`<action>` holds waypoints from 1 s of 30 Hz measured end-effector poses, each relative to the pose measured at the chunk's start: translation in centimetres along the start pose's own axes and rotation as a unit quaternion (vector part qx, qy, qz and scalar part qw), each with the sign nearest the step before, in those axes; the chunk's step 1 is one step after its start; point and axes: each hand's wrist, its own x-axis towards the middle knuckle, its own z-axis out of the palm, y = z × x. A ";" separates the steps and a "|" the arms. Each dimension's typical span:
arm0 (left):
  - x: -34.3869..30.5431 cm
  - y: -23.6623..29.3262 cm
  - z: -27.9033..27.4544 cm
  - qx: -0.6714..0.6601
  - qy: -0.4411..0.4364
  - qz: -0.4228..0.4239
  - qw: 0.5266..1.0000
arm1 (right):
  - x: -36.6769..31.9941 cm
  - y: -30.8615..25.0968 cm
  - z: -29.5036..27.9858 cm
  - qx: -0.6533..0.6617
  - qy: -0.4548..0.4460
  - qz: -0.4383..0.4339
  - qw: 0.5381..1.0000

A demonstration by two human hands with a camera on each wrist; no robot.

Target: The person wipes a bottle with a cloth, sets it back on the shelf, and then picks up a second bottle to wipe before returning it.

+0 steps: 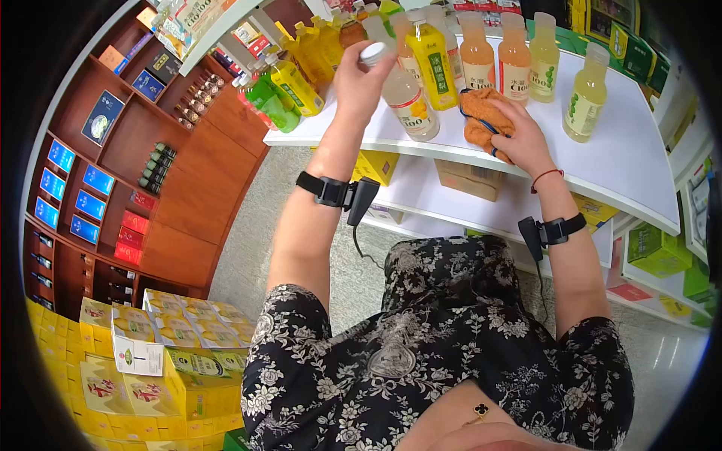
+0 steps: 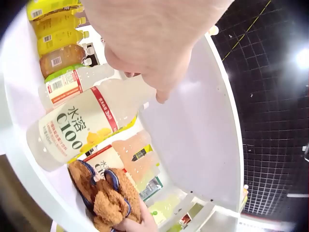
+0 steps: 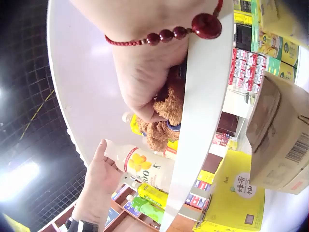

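Observation:
My left hand [image 1: 356, 89] grips the white-capped top of a clear bottle [image 1: 412, 113] of cloudy drink with a lemon on its label. The bottle leans a little, its base at the front of the white shelf [image 1: 526, 154]. In the left wrist view the "C100" label [image 2: 72, 128] shows large. To its right, my right hand [image 1: 526, 139] holds a bunched orange-brown cloth [image 1: 481, 113] with dark blue edging at the shelf's front edge. The right wrist view shows fingers curled on the cloth [image 3: 164, 113]. A yellow-labelled bottle [image 1: 432, 64] stands just behind the gripped one.
Pink drink bottles [image 1: 514, 56] stand behind the cloth, and a pale green one [image 1: 587, 94] stands apart at right. Green and yellow bottles [image 1: 297, 86] line the left end. Below are a cardboard box [image 1: 468, 179] and yellow cartons [image 1: 374, 167]. Stacked yellow boxes [image 1: 150, 376] fill the lower left.

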 end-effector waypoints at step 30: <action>-7.4 -6.3 5.8 -0.351 -0.098 -0.198 0.910 | 4.7 -6.1 0.4 0.257 0.012 0.021 0.966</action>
